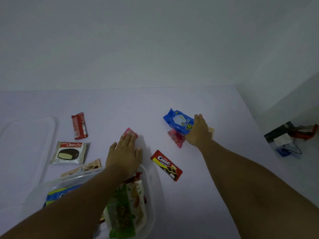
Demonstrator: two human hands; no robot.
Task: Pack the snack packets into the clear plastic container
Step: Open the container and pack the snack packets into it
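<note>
The clear plastic container point(151, 192) sits at the bottom centre under my left forearm, holding a green nut packet point(124, 209), a blue packet point(55, 195) and a red one. My left hand point(125, 152) lies flat, fingers straight, fingertips on a small pink packet point(130, 131). My right hand point(199, 131) rests on the right end of a blue packet point(177, 121), fingers extended over it. A second pink packet point(177, 138) lies just left of that hand. A red Creamo packet point(166, 165), a Choco Pie point(69, 153), a red wafer bar point(79, 125) and a beige Creamo packet point(82, 168) lie loose.
The container's clear lid point(25, 144) lies at the far left of the white table point(120, 106). A tan object peeks out behind my right hand. A dark box with wires and an orange tool point(290, 137) stands beyond the table's right edge.
</note>
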